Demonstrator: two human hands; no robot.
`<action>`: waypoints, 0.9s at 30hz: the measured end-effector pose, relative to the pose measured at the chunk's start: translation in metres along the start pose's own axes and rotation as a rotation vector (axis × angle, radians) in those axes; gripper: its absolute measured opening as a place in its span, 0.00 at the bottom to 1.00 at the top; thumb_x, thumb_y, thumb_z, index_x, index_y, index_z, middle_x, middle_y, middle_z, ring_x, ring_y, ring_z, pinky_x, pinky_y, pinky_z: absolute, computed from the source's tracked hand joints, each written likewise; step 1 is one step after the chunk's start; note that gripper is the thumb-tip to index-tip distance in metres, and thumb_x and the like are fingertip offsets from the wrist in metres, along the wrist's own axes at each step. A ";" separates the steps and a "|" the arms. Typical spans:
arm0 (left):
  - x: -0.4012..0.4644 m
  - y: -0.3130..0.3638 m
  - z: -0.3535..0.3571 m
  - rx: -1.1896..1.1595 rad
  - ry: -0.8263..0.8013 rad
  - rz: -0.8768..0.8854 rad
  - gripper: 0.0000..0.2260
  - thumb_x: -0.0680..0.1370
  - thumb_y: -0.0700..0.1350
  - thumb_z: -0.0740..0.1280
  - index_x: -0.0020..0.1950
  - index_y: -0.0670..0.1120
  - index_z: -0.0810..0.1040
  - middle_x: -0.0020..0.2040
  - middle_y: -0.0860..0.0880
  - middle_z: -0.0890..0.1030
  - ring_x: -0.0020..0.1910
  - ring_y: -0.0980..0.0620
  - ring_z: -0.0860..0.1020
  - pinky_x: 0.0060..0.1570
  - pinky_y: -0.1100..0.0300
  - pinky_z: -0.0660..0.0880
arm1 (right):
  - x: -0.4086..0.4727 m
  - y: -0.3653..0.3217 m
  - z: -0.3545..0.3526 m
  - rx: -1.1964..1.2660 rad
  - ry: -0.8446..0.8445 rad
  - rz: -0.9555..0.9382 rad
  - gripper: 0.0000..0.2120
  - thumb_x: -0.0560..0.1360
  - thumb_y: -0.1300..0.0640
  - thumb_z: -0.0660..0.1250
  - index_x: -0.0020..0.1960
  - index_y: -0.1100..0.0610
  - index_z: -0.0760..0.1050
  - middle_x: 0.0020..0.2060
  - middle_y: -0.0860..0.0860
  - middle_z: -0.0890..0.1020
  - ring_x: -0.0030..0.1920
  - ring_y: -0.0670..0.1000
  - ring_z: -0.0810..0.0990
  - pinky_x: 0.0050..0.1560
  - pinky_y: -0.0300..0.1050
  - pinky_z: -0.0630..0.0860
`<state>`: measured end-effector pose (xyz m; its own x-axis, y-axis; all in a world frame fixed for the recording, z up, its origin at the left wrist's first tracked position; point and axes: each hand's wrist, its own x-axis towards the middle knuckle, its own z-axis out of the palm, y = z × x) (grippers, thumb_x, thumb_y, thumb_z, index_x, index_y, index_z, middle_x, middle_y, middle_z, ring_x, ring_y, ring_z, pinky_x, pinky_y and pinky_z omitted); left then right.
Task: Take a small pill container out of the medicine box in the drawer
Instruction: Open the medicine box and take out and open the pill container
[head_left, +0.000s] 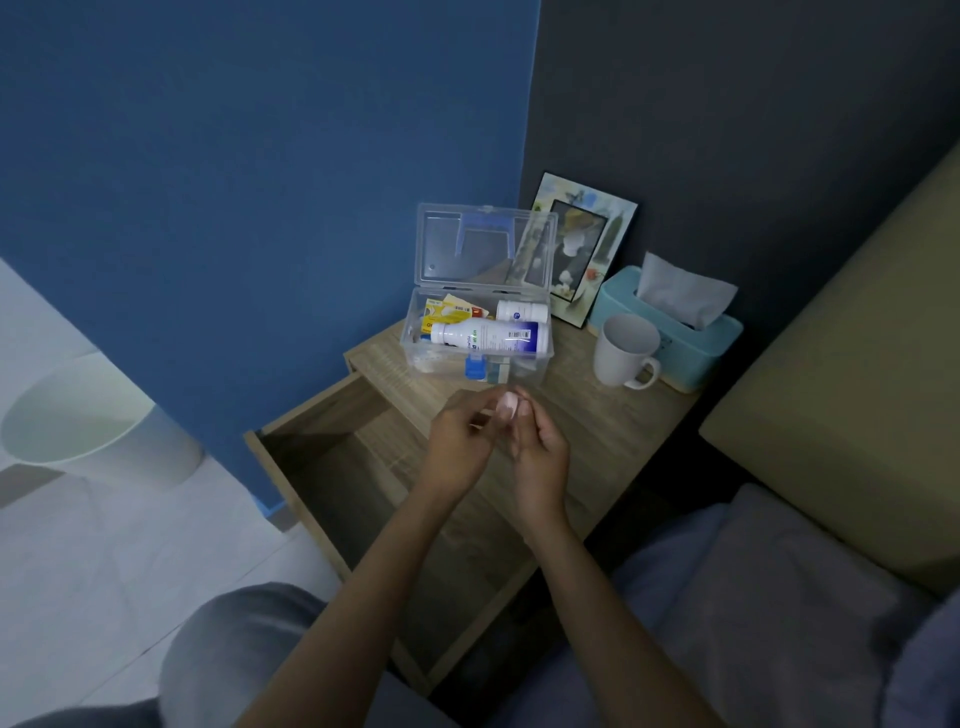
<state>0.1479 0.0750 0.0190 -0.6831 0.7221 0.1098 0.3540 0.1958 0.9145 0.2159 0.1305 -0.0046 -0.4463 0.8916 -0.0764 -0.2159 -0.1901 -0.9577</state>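
A clear plastic medicine box (415, 358) stands on the wooden nightstand with its lid up. Inside lie a large white bottle (488, 335), a smaller white bottle (522, 310) and yellow packets (452, 312). Just in front of the box, my left hand (460, 447) and my right hand (537, 457) meet over the nightstand top. Between their fingertips is a small pale pink pill container (506, 406), gripped from both sides. The drawer (332, 467) below my hands is pulled out, and its inside is dark.
A white mug (623, 353), a teal tissue box (675, 332) and a picture frame (587, 244) stand at the back right of the nightstand. A white bin (93, 431) is on the floor at left. The bed (831, 415) lies to the right.
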 end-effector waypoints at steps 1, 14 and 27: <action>0.001 0.001 0.000 0.023 0.000 0.005 0.11 0.79 0.47 0.64 0.59 0.47 0.81 0.49 0.51 0.82 0.46 0.56 0.80 0.46 0.70 0.75 | -0.001 0.000 0.000 -0.002 -0.002 0.005 0.12 0.81 0.61 0.58 0.55 0.52 0.80 0.52 0.56 0.84 0.54 0.51 0.82 0.58 0.46 0.77; 0.002 0.001 0.006 -0.098 -0.033 -0.112 0.11 0.79 0.48 0.65 0.55 0.44 0.82 0.43 0.51 0.83 0.42 0.61 0.81 0.45 0.69 0.76 | 0.000 0.004 -0.006 -0.024 0.019 0.027 0.12 0.81 0.63 0.58 0.61 0.63 0.77 0.58 0.66 0.81 0.56 0.59 0.80 0.57 0.51 0.77; 0.007 0.000 0.006 -0.148 -0.111 -0.146 0.13 0.77 0.43 0.67 0.60 0.41 0.81 0.50 0.47 0.84 0.48 0.55 0.81 0.51 0.64 0.76 | 0.001 0.004 -0.012 0.035 -0.001 0.025 0.13 0.81 0.63 0.58 0.55 0.50 0.78 0.53 0.53 0.83 0.53 0.48 0.83 0.54 0.40 0.79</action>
<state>0.1470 0.0835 0.0178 -0.6426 0.7636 -0.0637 0.1534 0.2097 0.9657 0.2249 0.1349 -0.0122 -0.4532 0.8858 -0.1002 -0.2351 -0.2272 -0.9450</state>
